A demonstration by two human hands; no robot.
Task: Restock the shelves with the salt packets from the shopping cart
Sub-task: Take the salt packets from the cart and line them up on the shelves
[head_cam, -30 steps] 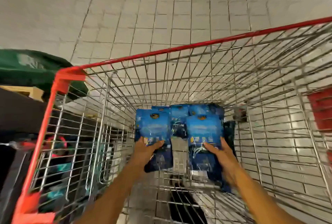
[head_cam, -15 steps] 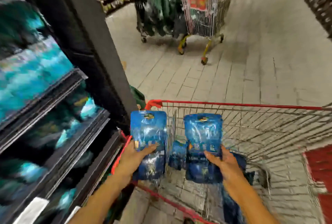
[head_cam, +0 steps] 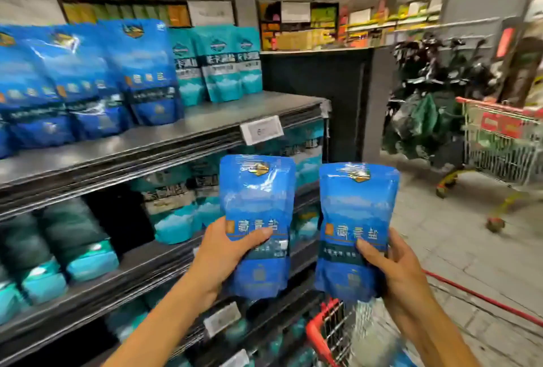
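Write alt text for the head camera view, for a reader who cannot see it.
A person's left hand and right hand each hold a blue salt packet upright before a store shelf stocked with matching blue packets and teal packets. A red cart's corner shows below.

shelves (head_cam: 176, 137) left, cart (head_cam: 320, 328) below (right)

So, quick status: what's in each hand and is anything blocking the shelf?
Left hand grips one blue salt packet; right hand grips another. Both upright before the shelves. Nothing in the way.
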